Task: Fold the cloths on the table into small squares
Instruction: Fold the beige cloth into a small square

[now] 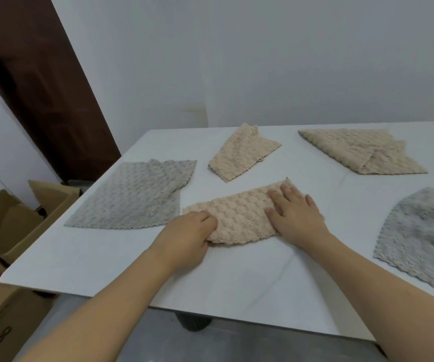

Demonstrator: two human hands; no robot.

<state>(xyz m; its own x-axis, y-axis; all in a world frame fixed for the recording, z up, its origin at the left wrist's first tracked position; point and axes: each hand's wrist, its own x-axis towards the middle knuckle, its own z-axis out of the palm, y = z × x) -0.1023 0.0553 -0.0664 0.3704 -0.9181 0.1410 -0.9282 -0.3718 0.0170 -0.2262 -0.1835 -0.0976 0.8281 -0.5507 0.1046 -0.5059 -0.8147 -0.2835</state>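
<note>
A beige bumpy cloth (239, 215), folded into a long strip, lies in the middle of the white table (106, 257). My left hand (187, 236) grips its left end, fingers curled over the near edge. My right hand (295, 212) lies flat on its right end, fingers spread. A grey cloth (134, 195) lies flat to the left. A loosely folded beige cloth (242, 152) sits behind. Another beige cloth (359, 151) with a turned-over corner lies at the back right. A second grey cloth (425, 236) lies at the right edge of the view.
Open cardboard boxes (9, 226) stand on the floor left of the table. A dark brown door (40, 82) and a pale wall are behind. The table's near edge runs across the bottom, with a dark leg (193, 322) under it.
</note>
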